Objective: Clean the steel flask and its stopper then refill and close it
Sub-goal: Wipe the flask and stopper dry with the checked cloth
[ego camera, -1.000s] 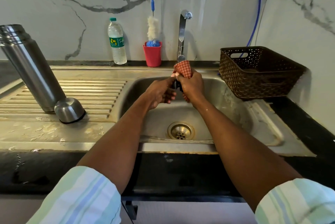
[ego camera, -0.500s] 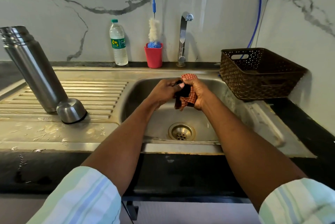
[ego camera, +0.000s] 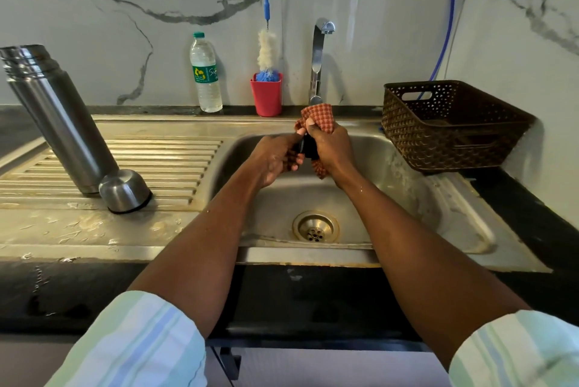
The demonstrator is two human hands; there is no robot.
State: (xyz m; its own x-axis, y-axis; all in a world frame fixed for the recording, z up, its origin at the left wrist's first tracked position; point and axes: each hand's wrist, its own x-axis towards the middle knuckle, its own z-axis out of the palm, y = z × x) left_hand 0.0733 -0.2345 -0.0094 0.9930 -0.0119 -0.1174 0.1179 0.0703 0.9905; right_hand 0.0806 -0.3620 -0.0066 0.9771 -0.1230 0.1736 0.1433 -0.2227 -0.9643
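**Stopper wiped over the sink**

Both hands meet above the sink (ego camera: 391, 148), near its back edge, just below the tap (ego camera: 318, 57). The left hand (ego camera: 275, 158) has its fingers curled round the black stopper (ego camera: 308, 145). The right hand (ego camera: 332, 148) grips a red checked cloth (ego camera: 319, 117) bunched against the stopper, fingers clenched on it.

The flask (ego camera: 59, 117) stands open on the drainboard (ego camera: 163, 164) at the sink's left, with its steel cup (ego camera: 123, 191) upside down just beside its base.

Along the back edge stand a water bottle (ego camera: 205, 73) and a red holder (ego camera: 266, 93) with a brush (ego camera: 268, 51). A brown basket (ego camera: 451, 126) sits on the table at the right.
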